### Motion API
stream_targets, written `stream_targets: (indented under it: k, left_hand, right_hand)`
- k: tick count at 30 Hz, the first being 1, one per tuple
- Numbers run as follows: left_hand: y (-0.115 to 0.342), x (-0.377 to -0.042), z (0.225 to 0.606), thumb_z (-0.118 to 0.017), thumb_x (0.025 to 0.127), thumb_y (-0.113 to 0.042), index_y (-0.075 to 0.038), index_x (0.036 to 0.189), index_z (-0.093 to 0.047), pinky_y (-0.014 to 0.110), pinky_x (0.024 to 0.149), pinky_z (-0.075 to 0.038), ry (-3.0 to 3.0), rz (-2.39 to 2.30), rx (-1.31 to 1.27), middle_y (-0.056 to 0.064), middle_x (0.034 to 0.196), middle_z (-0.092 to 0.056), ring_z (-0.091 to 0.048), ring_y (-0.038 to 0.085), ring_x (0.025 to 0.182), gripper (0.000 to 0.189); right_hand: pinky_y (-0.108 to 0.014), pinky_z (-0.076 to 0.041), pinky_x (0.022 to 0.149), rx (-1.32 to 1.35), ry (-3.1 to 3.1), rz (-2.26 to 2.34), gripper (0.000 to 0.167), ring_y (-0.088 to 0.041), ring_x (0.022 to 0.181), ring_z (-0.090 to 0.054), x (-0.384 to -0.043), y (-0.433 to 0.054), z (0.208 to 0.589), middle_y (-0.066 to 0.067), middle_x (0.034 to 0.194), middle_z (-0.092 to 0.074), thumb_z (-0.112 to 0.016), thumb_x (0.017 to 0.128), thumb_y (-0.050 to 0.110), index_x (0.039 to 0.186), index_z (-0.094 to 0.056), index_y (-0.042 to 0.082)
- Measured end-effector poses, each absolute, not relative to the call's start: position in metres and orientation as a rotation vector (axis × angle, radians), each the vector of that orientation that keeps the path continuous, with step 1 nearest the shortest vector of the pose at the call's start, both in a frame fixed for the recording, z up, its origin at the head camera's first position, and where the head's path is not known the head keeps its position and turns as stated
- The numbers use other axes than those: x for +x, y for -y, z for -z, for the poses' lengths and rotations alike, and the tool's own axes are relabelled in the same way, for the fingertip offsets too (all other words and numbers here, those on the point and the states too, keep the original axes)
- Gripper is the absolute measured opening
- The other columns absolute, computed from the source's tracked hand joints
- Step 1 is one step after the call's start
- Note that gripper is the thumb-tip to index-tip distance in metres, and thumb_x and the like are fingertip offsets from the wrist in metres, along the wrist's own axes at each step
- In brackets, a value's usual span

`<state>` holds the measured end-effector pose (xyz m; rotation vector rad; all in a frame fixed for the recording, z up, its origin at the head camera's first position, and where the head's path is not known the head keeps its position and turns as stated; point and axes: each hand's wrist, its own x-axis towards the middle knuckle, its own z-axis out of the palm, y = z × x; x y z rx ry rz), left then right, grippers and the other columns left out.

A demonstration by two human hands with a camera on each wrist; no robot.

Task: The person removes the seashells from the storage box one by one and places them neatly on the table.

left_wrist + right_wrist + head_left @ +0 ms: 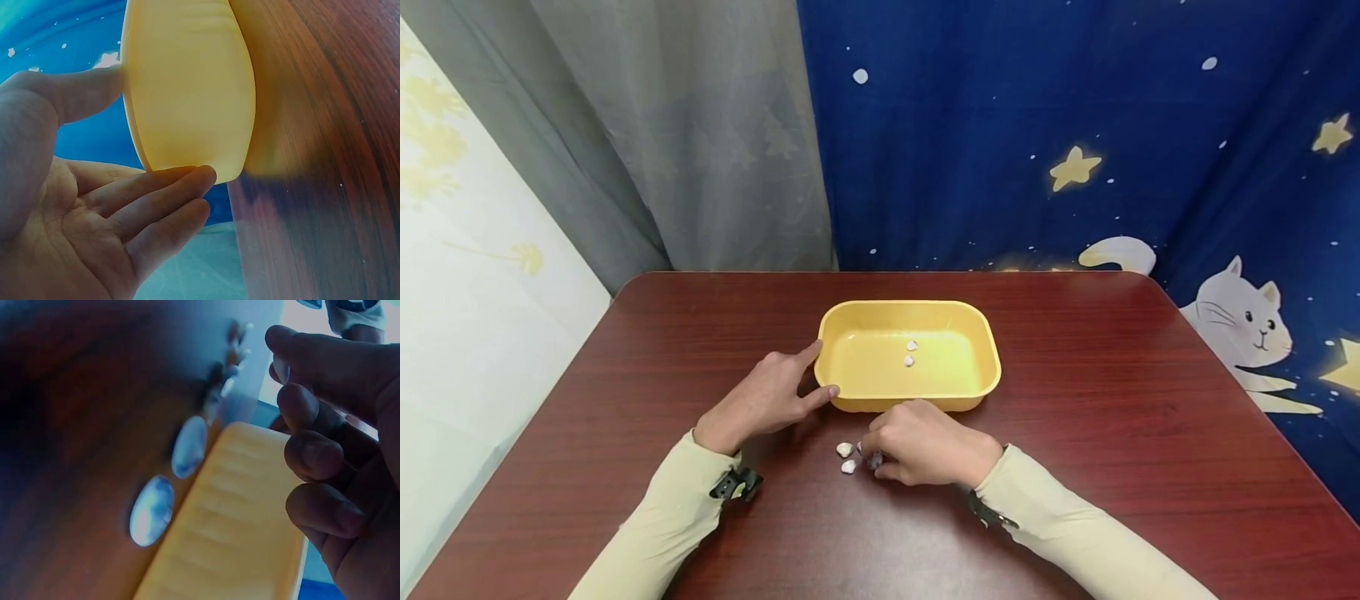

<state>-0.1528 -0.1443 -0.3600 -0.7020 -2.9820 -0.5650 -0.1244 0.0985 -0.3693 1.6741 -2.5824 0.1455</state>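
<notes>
A yellow plastic basin (908,403) stands on the table with two small white shells (909,361) inside. My left hand (763,400) touches the basin's left end, its fingers fairly straight against the rim and side; the left wrist view has the same hand (119,206) beside the basin wall (190,87). In front of the basin, my right hand (925,446) is low over the table among several loose shells (848,467). Seen from the right wrist, that hand (350,444) pinches a pale shell (281,370) between thumb and index finger, the other fingers curled. Other shells (152,510) lie on the table nearby.
The dark red wooden table (1097,392) has rounded far corners. Behind it hang a grey curtain (715,150) and a blue curtain (955,150) with stars and a white cat. A pale patterned curtain (467,275) is at the left.
</notes>
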Motion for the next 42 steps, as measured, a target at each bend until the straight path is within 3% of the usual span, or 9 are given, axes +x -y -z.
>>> stream_targets:
  k: [4, 11, 19, 28, 34, 42]
  left_hand:
    - [0.145, -0.153, 0.361, -0.071, 0.092, -0.037, -0.001, 0.143, -0.048, 0.038, 0.074, -0.054, 2.971, 0.572, -0.706, 0.003, 0.067, -0.060, -0.057, 0.015, 0.068, 0.067]
    - [0.145, -0.153, 0.361, -0.071, 0.092, -0.037, 0.000, 0.144, -0.047, 0.037, 0.075, -0.054, 2.976, 0.579, -0.709, 0.001, 0.066, -0.058, -0.057, 0.014, 0.068, 0.069]
    - [0.145, -0.154, 0.360, -0.071, 0.092, -0.037, 0.001, 0.145, -0.046, 0.035, 0.073, -0.053, 2.984, 0.578, -0.709, -0.001, 0.062, -0.053, -0.055, 0.013, 0.065, 0.070]
    - [0.145, -0.153, 0.361, -0.071, 0.092, -0.038, 0.001, 0.145, -0.046, 0.040, 0.078, -0.055, 2.978, 0.564, -0.706, 0.005, 0.070, -0.063, -0.061, 0.016, 0.072, 0.070]
    - [0.145, -0.153, 0.361, -0.071, 0.092, -0.038, 0.001, 0.145, -0.046, 0.039, 0.077, -0.055, 2.979, 0.563, -0.706, 0.004, 0.068, -0.060, -0.059, 0.016, 0.070, 0.071]
    - [0.146, -0.153, 0.360, -0.071, 0.092, -0.039, 0.001, 0.146, -0.046, 0.038, 0.076, -0.054, 2.990, 0.556, -0.702, -0.001, 0.064, -0.055, -0.058, 0.016, 0.070, 0.072]
  right_hand:
    - [-0.021, -0.052, 0.068, 1.710, 2.620, -0.130, 0.017, 0.002, 0.075, -0.062, -0.124, -0.094, 0.376, 0.020, 0.083, -0.070, -0.082, 0.081, 0.024, 0.096, -0.077, 0.029]
    - [-0.019, -0.047, 0.059, 1.702, 2.636, -0.112, 0.011, 0.003, 0.065, -0.052, -0.126, -0.091, 0.383, 0.021, 0.073, -0.063, -0.081, 0.083, 0.024, 0.087, -0.072, 0.029]
    - [-0.020, -0.048, 0.060, 1.674, 2.659, -0.096, 0.010, 0.002, 0.065, -0.054, -0.126, -0.090, 0.385, 0.020, 0.071, -0.063, -0.081, 0.084, 0.026, 0.085, -0.071, 0.029]
    - [-0.020, -0.050, 0.063, 1.690, 2.677, -0.080, 0.010, 0.003, 0.068, -0.055, -0.126, -0.087, 0.384, 0.020, 0.077, -0.067, -0.081, 0.084, 0.026, 0.092, -0.075, 0.028]
    - [-0.019, -0.048, 0.062, 1.697, 2.657, -0.096, 0.011, 0.003, 0.066, -0.053, -0.128, -0.087, 0.384, 0.020, 0.075, -0.065, -0.082, 0.082, 0.024, 0.089, -0.074, 0.028]
    - [-0.020, -0.053, 0.068, 1.697, 2.650, -0.190, 0.016, 0.004, 0.079, -0.066, -0.129, -0.090, 0.372, 0.024, 0.091, -0.074, -0.079, 0.086, 0.027, 0.100, -0.078, 0.032]
